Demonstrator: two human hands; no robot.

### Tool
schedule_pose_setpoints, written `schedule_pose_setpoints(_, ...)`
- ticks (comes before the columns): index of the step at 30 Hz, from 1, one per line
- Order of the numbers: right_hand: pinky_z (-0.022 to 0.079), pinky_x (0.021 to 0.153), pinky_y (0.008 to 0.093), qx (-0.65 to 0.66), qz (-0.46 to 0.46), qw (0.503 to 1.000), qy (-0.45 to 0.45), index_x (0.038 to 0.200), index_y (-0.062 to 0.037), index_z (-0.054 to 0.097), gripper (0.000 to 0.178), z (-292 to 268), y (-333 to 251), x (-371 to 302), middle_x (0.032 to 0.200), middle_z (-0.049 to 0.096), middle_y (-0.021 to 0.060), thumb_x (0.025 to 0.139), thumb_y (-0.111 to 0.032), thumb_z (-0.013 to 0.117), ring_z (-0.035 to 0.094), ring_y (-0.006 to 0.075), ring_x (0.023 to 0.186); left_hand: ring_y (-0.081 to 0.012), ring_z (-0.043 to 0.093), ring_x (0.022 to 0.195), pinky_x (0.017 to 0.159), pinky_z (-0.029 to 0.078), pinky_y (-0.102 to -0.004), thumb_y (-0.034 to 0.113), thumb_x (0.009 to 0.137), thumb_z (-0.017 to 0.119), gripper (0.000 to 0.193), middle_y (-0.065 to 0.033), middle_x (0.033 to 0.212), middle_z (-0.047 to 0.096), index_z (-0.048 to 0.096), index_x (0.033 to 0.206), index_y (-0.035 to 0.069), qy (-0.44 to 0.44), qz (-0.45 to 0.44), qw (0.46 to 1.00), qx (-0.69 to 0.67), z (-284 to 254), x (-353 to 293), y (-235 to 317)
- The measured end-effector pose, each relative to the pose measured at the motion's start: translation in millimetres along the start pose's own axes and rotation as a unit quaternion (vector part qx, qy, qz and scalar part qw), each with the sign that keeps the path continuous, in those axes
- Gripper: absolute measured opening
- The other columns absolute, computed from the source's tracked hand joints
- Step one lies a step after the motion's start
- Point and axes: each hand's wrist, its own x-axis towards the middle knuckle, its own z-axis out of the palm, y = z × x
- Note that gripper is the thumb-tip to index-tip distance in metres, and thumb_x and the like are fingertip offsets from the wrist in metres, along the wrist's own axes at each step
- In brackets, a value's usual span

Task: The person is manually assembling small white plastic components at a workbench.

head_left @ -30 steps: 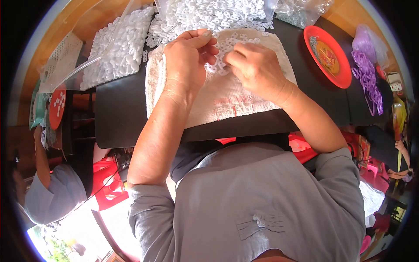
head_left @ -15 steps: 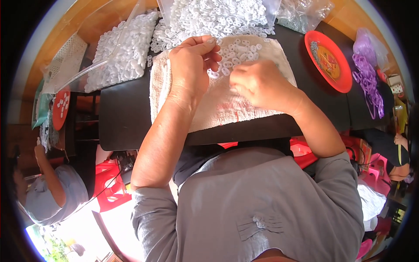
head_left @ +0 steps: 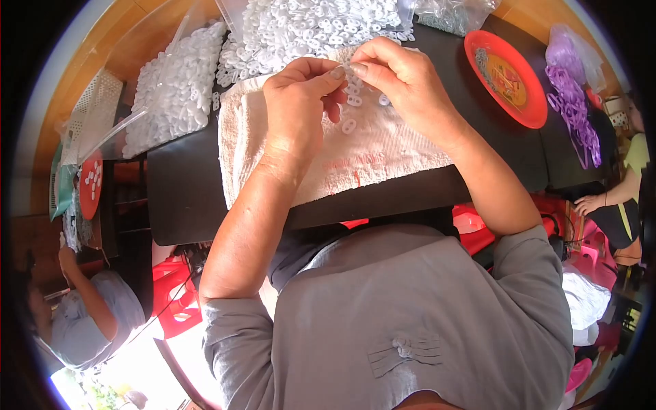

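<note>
My left hand and my right hand meet above a cream towel on the dark table. The left thumb and forefinger are pinched together, and the right thumb and forefinger pinch close beside them. Whatever lies between the fingertips is too small to make out. Several small white plastic pieces with two holes lie on the towel below and between my hands. My right hand hides part of that group.
Behind the towel is a big heap of white pieces. A clear bag of white pieces lies at the left. On the right are a red oval tray and purple ribbon. Another person sits at the far left.
My right hand has risen from the towel to my left fingertips, its fingers now pinching. The view has shifted slightly. At the far right, another person's arm has come further into sight.
</note>
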Motion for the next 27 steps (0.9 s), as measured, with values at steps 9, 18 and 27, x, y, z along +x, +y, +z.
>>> schedule_pose_setpoints(9, 0.044, 0.063, 0.0229, 0.073, 0.097, 0.992, -0.044, 0.09, 0.0007, 0.058, 0.007, 2.4, -1.4, -2.0, 0.075, 0.055, -0.0006, 0.093, -0.005, 0.055, 0.05, 0.0075, 0.067, -0.0115, 0.056, 0.058, 0.046, 0.042, -0.0239, -0.001, 0.085, 0.063, 0.004, -0.0082, 0.072, 0.063, 0.063, 0.087, -0.005, 0.0, 0.005, 1.0, 0.029, 3.2, -4.5, -4.6)
schedule_pose_setpoints(18, 0.044, 0.061, 0.0261, -0.054, 0.037, 0.998, 0.001, 0.09, -0.0019, 0.062, 0.009, 4.2, 0.4, -2.4, 0.073, 0.059, 0.0006, 0.091, -0.011, 0.062, 0.055, 0.0109, 0.065, -0.016, 0.057, 0.058, 0.047, 0.042, -0.0275, -0.002, 0.086, 0.062, 0.005, -0.0106, 0.074, 0.062, 0.061, 0.088, -0.005, 0.048, 0.017, 0.998, -0.029, -8.3, 6.3, 0.9)
schedule_pose_setpoints(27, 0.048, 0.059, 0.0416, -0.32, -0.147, 0.913, -0.207, 0.08, -0.0089, 0.062, 0.004, 9.1, -3.5, -18.5, 0.078, 0.058, 0.007, 0.079, -0.012, 0.064, 0.061, 0.0293, 0.068, -0.0183, 0.059, 0.061, 0.048, 0.043, -0.0282, 0.0, 0.086, 0.061, 0.007, -0.0135, 0.078, 0.064, 0.061, 0.091, -0.005, 0.05, -0.012, 0.998, -0.031, -15.0, 10.7, 0.8)
